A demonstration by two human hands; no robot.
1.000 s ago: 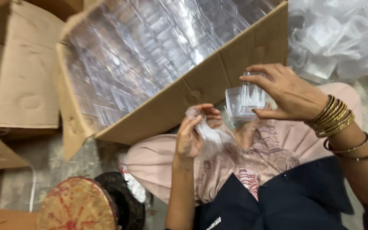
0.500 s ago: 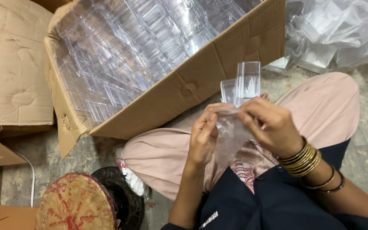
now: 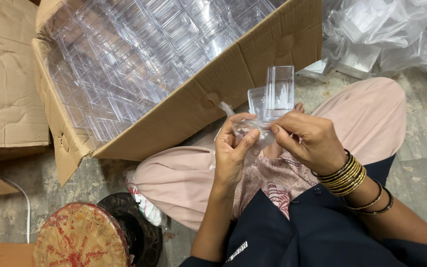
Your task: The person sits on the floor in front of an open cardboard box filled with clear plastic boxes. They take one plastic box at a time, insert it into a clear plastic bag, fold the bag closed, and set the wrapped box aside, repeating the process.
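Observation:
My right hand pinches the bottom of a clear plastic box, which stands upright above my lap. My left hand grips a thin clear plastic bag at the box's lower end, thumb and fingers pulling the film. The two hands nearly touch over my pink-clothed knees. Gold and dark bangles ring my right wrist.
A large cardboard carton full of clear plastic boxes lies open just beyond my knees. Crumpled clear plastic bags pile at the top right. Flat cardboard lies left. A round red-patterned disc and a black ring sit lower left.
My right hand came down from the carton's edge with the clear box and met the left hand over my lap. The box now stands upright with the film at its base.

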